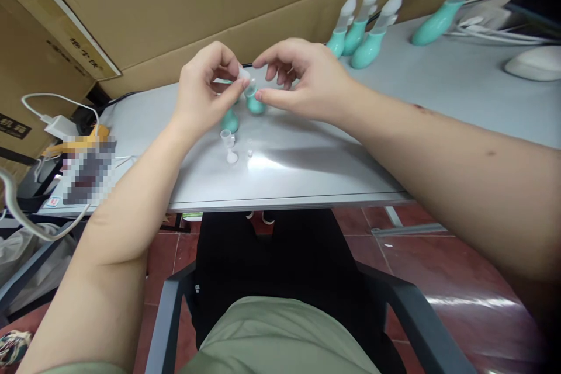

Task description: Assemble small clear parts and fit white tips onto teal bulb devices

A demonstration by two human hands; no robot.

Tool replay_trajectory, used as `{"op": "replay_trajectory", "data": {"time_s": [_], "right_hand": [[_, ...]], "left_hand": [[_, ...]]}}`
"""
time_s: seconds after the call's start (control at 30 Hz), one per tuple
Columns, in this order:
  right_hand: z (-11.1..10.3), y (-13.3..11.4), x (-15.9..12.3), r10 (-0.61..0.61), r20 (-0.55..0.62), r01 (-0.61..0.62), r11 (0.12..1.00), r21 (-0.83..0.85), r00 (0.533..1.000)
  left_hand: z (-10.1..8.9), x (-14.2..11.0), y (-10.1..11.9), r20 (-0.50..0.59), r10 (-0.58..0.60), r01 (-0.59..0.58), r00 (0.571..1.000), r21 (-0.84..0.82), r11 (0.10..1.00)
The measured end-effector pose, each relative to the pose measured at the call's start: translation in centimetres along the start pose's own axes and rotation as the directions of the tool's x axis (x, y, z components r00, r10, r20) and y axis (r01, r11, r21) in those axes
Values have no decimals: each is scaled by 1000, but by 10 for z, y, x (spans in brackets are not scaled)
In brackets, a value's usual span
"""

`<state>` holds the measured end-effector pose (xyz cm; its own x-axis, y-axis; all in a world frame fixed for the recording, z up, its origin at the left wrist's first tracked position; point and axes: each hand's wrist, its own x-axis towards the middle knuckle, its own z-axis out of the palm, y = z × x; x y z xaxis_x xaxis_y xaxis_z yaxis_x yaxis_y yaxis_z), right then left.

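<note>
My left hand (208, 85) pinches a small whitish translucent nozzle tip (243, 73) between thumb and fingers. Just below that tip stands a teal squeeze bulb (255, 105) with a clear collar on top. My right hand (302, 73) is beside this bulb, its index finger stretched out and thumb apart; the thumb tip is close to the collar, and I cannot tell if they touch. Another teal bulb (229, 121) stands under my left hand, its upper part partly hidden. Nearer the table edge lie a clear cup-like connector (227, 138), a white tip (232, 156) and a tiny clear piece (250, 153).
Several assembled teal nasal aspirators (367, 49) stand at the back, with another (438, 20) leaning farther right. A white computer mouse (535, 63) lies at the right. On the left are a white charger (63, 127), cables and a blurred phone-like item (90, 172). Cardboard (175, 6) walls the back.
</note>
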<state>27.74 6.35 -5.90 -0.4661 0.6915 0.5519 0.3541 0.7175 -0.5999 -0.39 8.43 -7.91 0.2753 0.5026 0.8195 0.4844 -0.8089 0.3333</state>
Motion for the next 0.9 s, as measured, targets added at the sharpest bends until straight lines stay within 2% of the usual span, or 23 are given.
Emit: {"op": "replay_trajectory", "data": {"time_s": [0.1, 0.2, 0.3, 0.43, 0.53, 0.67, 0.8, 0.9], "right_hand": [[-1, 5, 2, -19, 19, 20, 999, -42, 1000], [3, 11, 4, -30, 138, 43, 995, -95, 990], [6, 11, 4, -51, 204, 80, 988, -134, 978], [4, 1, 2, -61, 175, 90, 983, -159, 983], [2, -5, 1, -44, 183, 71, 987, -144, 982], [4, -3, 1, -74, 202, 101, 987, -127, 977], [4, 0, 0, -147, 167, 165, 981, -101, 975], [-1, -3, -1, -142, 130, 156, 983, -102, 981]], "left_hand": [[7, 0, -29, -33, 81, -82, 996, -7, 997], [12, -2, -34, -44, 120, -121, 992, -39, 992], [12, -9, -23, -35, 167, -169, 985, -85, 982], [9, -14, -10, 106, 163, -151, 981, -117, 982], [6, -11, -4, 172, 102, -82, 980, -121, 989], [-2, -4, 10, 184, 12, 2, 983, -75, 997], [-16, -1, 34, 218, -94, 86, 971, 43, 995], [-25, -1, 44, 247, -123, 101, 961, 101, 990]]}}
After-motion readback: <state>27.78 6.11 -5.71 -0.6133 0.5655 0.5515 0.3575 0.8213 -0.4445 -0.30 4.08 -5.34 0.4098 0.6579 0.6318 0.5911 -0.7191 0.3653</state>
